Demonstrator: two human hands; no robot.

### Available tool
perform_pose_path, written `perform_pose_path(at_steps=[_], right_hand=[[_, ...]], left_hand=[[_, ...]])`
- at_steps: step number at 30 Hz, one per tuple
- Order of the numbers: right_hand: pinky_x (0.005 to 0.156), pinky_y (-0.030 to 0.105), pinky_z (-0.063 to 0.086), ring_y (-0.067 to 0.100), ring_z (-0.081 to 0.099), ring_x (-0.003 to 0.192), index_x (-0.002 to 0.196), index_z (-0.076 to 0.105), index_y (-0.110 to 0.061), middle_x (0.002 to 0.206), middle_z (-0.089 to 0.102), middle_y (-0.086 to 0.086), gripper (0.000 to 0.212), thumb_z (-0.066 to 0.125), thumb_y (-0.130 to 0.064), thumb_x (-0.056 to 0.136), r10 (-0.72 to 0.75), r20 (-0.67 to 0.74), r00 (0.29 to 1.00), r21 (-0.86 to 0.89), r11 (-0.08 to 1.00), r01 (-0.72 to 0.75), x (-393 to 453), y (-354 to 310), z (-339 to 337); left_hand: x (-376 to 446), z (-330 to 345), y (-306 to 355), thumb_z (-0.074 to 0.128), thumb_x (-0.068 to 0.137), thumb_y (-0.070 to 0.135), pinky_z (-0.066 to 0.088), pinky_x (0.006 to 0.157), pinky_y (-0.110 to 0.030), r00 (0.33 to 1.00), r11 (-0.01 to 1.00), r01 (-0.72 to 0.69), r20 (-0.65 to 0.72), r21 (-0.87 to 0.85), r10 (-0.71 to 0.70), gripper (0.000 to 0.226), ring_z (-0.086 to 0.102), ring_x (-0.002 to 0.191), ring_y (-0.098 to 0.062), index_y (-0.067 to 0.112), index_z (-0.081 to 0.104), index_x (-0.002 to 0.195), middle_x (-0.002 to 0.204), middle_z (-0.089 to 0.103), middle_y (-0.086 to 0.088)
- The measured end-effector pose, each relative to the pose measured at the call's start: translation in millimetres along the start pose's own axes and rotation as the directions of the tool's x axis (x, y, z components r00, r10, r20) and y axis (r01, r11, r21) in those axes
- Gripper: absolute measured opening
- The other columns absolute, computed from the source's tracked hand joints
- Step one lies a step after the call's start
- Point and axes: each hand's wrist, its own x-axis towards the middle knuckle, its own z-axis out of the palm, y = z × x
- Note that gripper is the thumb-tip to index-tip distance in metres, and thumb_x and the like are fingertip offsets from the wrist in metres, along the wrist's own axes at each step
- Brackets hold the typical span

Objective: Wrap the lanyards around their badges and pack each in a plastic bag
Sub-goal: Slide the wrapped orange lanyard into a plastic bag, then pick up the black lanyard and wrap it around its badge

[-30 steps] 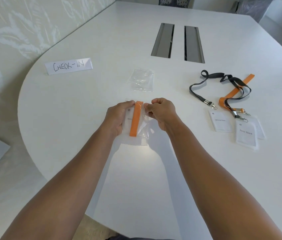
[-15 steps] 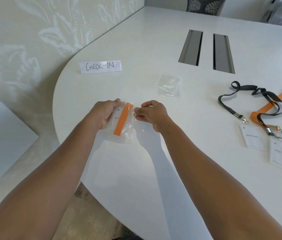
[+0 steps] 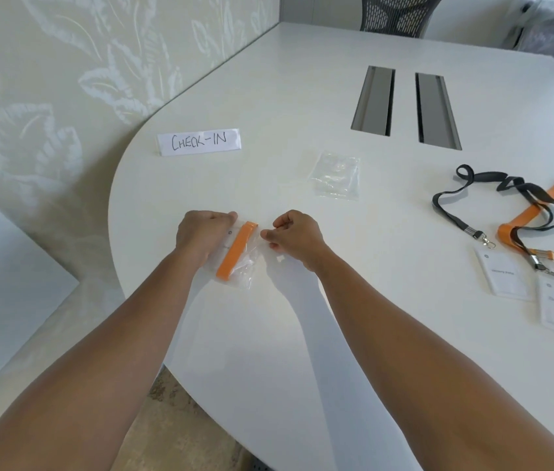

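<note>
- Table (image 3: 302, 96): white, smooth, matte top with a rounded near-left edge; fills most of the frame.
- Plastic bag (image 3: 246, 266), centre of frame: clear, thin, crinkled film lying on the table. Contents: a white rectangular badge (image 3: 228, 244) with a flat orange lanyard (image 3: 236, 251) wound around it as a diagonal band.
- Left hand (image 3: 200, 232): fingers curled, gripping the bag's left edge over the badge.
- Right hand (image 3: 297, 236): fingers curled, fingertips pinching the bag's right upper edge.
- Spare bags (image 3: 336, 175), above centre: a small glossy, wrinkled clear stack; what they hold cannot be told.
- Right of frame: a black woven lanyard (image 3: 466, 195) in loose loops crossing a second orange strap (image 3: 534, 209), both with metal clips; two white badge cards (image 3: 506, 277) lie flat below them, unwrapped.
- Upper left: a folded white paper sign (image 3: 200, 142) hand-lettered "CHECK-IN", standing on the table.
- Upper centre: two long grey metal slots (image 3: 374, 100) set in the tabletop.
</note>
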Motion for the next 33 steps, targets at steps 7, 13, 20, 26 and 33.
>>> perform_pose_path(at_steps=[7, 13, 20, 26, 33], right_hand=[[0.079, 0.037, 0.061, 0.012, 0.070, 0.061, 0.092, 0.060, -0.012, 0.088, 0.071, 0.005, 0.027, 0.078, -0.028, 0.082, -0.013, -0.070, 0.997, 0.015, 1.000, 0.014, 0.8, 4.0, -17.1], [0.082, 0.039, 0.061, 0.014, 0.072, 0.066, 0.097, 0.062, -0.008, 0.098, 0.072, 0.007, 0.028, 0.076, -0.028, 0.083, -0.004, -0.142, 0.990, 0.017, 1.000, 0.007, -1.2, 6.2, -49.7], [0.079, 0.039, 0.060, 0.016, 0.073, 0.074, 0.096, 0.062, -0.011, 0.096, 0.073, 0.005, 0.026, 0.075, -0.031, 0.084, -0.022, -0.238, 0.971, -0.012, 1.000, 0.019, -10.5, 8.8, -86.0], [0.064, 0.029, 0.055, 0.020, 0.073, 0.080, 0.089, 0.062, -0.016, 0.092, 0.074, 0.004, 0.021, 0.075, -0.031, 0.084, -0.022, -0.361, 0.932, -0.042, 0.999, 0.007, -23.1, 18.2, -129.6], [0.069, 0.030, 0.053, 0.018, 0.068, 0.085, 0.084, 0.063, -0.018, 0.089, 0.070, -0.002, 0.016, 0.073, -0.031, 0.084, -0.028, -0.500, 0.866, -0.087, 0.996, -0.018, -39.8, 36.3, -184.6]], left_hand=[[-6.9, 12.7, 21.5, 0.070, 0.082, 0.041, 0.054, 0.085, -0.031, 0.969, 0.961, -0.205, -0.098, 0.185, 0.225, 0.019, 0.068, 0.091, -0.013, 0.028, 0.074, 0.095, 0.099, 0.073, 0.012], [-23.4, 45.7, 48.5, 0.067, 0.083, 0.035, 0.047, 0.074, -0.025, 0.907, 0.888, -0.396, -0.050, 0.233, 0.418, 0.015, 0.067, 0.085, -0.011, 0.028, 0.075, 0.093, 0.094, 0.073, 0.014], [-42.1, 91.1, 63.9, 0.069, 0.085, 0.037, 0.044, 0.069, -0.022, 0.843, 0.815, -0.538, 0.117, 0.215, 0.526, 0.012, 0.063, 0.084, -0.005, 0.028, 0.075, 0.091, 0.079, 0.066, 0.021], [-56.6, 131.0, 74.8, 0.069, 0.087, 0.038, 0.046, 0.071, -0.024, 0.806, 0.793, -0.584, 0.241, 0.173, 0.541, 0.014, 0.064, 0.085, -0.005, 0.027, 0.075, 0.094, 0.081, 0.067, 0.020], [-86.7, 176.9, 94.0, 0.067, 0.088, 0.038, 0.054, 0.079, -0.028, 0.777, 0.787, -0.599, 0.343, 0.145, 0.528, 0.013, 0.067, 0.088, -0.007, 0.028, 0.074, 0.093, 0.089, 0.072, 0.016]])
